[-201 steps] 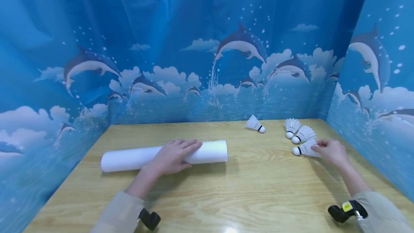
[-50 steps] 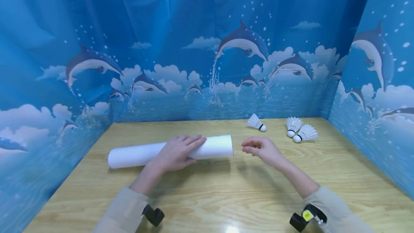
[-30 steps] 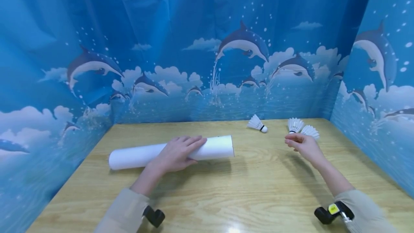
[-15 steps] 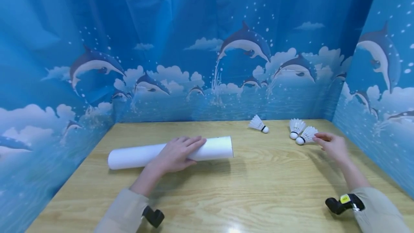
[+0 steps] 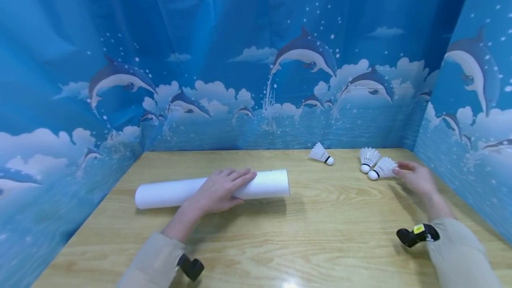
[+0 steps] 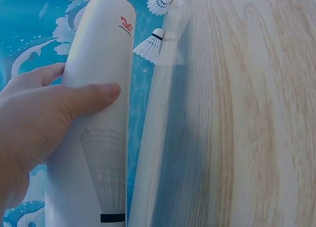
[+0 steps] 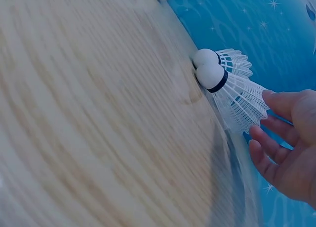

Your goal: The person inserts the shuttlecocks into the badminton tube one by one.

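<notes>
A long white shuttlecock tube (image 5: pixel 168 194) lies across the left half of the table. My left hand (image 5: pixel 218 190) grips it near its right end, thumb on the near side in the left wrist view and fingers over the top. A printed shuttlecock and a red logo mark the tube (image 6: pixel 98 54). At the far right, my right hand (image 5: pixel 418 179) pinches the skirt edge of a white shuttlecock (image 5: pixel 382 169), which still lies on the table. In the right wrist view, thumb and fingertips (image 7: pixel 267 94) meet the shuttlecock's skirt (image 7: pixel 242 101). A second shuttlecock (image 5: pixel 369 158) touches it.
Another shuttlecock (image 5: pixel 321 154) lies alone near the back edge of the wooden table (image 5: pixel 320 234). A blue dolphin-printed curtain (image 5: pixel 240 57) stands along the back and both sides. Each wrist wears a small black camera (image 5: pixel 190 267).
The nearest of the three right-hand shuttlecocks has gone from the table. My right hand went from the tube's right end back to the remaining pair. The left hand stays on the tube.
</notes>
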Motion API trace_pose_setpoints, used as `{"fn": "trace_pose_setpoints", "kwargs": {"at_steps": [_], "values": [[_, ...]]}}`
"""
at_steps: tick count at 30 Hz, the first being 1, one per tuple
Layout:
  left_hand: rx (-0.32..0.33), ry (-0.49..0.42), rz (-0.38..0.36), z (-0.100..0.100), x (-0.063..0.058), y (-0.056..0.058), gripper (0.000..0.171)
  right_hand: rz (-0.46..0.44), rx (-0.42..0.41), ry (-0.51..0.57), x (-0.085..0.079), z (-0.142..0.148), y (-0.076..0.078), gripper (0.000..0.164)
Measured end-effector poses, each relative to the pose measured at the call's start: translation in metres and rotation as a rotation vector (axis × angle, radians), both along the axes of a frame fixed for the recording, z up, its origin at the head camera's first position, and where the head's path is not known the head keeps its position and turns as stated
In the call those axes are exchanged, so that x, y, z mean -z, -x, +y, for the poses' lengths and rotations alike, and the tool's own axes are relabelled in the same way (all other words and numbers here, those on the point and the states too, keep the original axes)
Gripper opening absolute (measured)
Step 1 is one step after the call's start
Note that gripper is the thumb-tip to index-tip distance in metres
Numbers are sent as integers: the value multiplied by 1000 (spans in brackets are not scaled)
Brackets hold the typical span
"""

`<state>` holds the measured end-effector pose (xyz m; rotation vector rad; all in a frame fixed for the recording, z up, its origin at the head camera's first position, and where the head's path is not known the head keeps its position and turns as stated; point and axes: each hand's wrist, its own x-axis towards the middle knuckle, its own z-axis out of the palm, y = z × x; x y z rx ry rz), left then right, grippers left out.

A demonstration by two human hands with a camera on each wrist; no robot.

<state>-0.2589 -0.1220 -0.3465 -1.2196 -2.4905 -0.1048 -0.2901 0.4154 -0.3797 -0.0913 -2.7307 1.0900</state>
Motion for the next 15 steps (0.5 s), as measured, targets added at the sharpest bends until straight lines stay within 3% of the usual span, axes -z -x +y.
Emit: {"fn": "trace_pose_setpoints", "kwargs": {"at_steps": [6, 11, 15], "values": [[-2, 4, -1, 0, 0, 0, 80, 5, -2, -9, 5, -7, 5, 51], [1, 7, -1, 0, 0, -1, 80, 30, 2, -82, 5, -12, 5, 47], [-10, 15, -2, -1, 0, -1, 80, 36, -23, -66, 2, -17, 2, 42]]}}
